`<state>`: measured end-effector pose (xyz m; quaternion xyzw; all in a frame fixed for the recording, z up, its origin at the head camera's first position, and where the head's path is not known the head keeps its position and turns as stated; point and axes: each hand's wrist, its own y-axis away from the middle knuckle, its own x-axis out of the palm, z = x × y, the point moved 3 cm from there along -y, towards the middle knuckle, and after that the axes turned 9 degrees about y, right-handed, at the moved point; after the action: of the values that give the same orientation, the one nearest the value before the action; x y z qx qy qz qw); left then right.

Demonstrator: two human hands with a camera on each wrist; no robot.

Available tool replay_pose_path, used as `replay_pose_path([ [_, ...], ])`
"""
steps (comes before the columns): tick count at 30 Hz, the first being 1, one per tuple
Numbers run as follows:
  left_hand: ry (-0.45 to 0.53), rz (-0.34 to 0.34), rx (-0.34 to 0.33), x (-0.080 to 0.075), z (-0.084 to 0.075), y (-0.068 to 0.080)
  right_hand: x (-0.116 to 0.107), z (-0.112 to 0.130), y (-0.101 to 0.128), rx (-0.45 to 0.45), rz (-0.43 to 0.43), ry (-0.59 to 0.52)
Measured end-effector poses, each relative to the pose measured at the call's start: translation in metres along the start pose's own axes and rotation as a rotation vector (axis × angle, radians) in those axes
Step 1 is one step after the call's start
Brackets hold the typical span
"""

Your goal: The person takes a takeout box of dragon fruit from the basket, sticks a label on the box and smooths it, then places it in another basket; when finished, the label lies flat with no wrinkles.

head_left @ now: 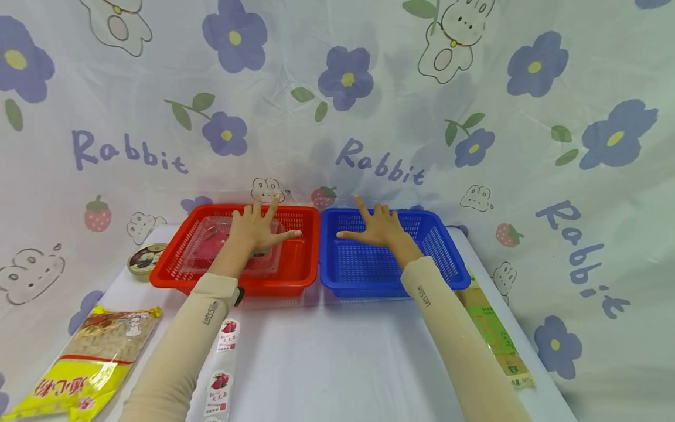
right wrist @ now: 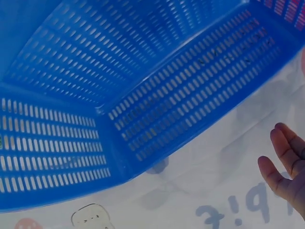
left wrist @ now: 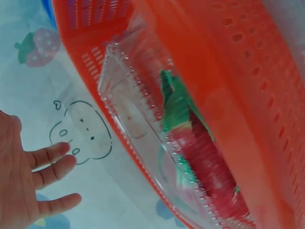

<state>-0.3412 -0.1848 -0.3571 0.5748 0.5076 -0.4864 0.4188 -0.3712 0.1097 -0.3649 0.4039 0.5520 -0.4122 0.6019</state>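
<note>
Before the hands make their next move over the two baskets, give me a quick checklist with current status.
1. Left hand free, fingers spread above the red perforated plastic basket: ok.
2. Right hand free, spread above the blue perforated plastic basket: ok.
3. Clear plastic clamshell box lying inside the red basket: ok.
4. Box lid closed: cannot tell.
5. Blue basket holds nothing visible: ok.
6. Baskets side by side on the white table: ok.

We hold both arms stretched forward in beige sleeves, our left hand (head_left: 256, 229) and right hand (head_left: 375, 227) spread flat, fingers splayed, palms down, gripping nothing.
</note>
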Motion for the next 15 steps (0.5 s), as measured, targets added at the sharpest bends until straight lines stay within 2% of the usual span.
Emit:
replay_pose_path([
  [15, -0.035, -0.046, 0.011, 0.012, 0.005, 0.012, 0.008, 0.021, -0.003, -0.040, 0.011, 0.038],
])
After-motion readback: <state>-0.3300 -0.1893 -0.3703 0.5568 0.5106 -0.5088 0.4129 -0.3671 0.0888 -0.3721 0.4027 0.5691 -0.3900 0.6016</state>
